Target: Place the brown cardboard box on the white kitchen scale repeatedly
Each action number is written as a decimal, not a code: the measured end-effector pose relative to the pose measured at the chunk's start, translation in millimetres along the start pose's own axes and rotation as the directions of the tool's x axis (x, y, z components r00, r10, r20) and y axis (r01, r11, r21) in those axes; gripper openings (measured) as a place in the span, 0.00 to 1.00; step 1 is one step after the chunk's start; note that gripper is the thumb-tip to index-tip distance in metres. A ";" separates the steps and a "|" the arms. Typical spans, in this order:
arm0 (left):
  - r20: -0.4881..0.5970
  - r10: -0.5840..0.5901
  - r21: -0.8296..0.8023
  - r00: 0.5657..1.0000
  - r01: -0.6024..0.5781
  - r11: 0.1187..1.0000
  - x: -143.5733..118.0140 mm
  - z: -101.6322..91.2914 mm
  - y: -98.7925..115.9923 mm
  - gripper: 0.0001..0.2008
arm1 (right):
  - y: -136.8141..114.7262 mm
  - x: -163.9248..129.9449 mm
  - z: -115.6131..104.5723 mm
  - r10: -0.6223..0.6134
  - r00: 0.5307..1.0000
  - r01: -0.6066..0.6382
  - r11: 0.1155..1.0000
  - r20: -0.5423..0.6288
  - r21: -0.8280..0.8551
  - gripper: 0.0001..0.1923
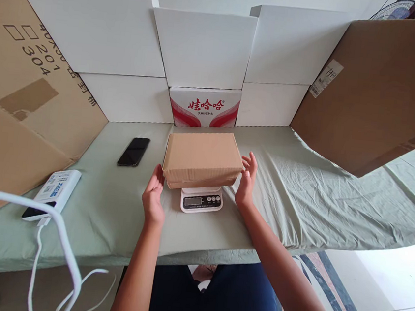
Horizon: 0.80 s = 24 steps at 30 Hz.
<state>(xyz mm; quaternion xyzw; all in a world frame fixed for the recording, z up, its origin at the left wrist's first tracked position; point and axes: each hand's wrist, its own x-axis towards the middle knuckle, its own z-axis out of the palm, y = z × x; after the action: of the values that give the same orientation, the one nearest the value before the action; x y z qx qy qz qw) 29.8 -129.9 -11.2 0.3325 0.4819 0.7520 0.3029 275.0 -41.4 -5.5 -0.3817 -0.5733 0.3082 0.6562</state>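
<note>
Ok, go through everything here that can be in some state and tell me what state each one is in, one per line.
cardboard box: closed, resting on the scale
scale: under the box, display too small to read
phone: screen dark, flat on the table
power bank: lying flat, white cable plugged in
left hand: open, beside the box
right hand: open, beside the box

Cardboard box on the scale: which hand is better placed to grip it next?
Probably right. The right hand is open at the cardboard box corner, about touching; the left hand is open too, slightly clear of the box and nearer the scale.
</note>
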 end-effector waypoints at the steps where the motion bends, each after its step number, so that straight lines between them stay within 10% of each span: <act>1: 0.000 -0.015 0.001 1.000 0.015 1.000 -0.8 0.0 -0.8 0.36 | -0.8 -0.6 -0.1 0.006 0.999 -0.006 1.000 0.034 0.006 0.34; 11: 0.111 0.019 0.022 0.994 -0.022 1.000 49.2 20.2 8.4 0.21 | -13.6 32.8 15.6 -0.129 0.988 0.132 0.991 0.089 -0.028 0.32; 17: 0.102 -0.022 0.034 0.995 0.019 0.999 111.4 39.1 -31.7 0.21 | 24.5 70.1 44.8 -0.095 0.987 0.092 0.995 0.127 0.024 0.39; 24: 0.126 -0.113 0.067 0.986 0.105 0.992 115.3 33.7 -57.0 0.28 | 56.9 72.2 47.9 0.020 0.981 -0.021 1.000 0.195 0.004 0.42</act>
<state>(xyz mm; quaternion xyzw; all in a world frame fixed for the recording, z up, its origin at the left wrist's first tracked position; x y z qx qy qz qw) -4.5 -2.7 -29.4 0.3628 0.5010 0.6964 0.3640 240.6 56.0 -14.4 -0.3536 -0.6300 0.3525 0.5948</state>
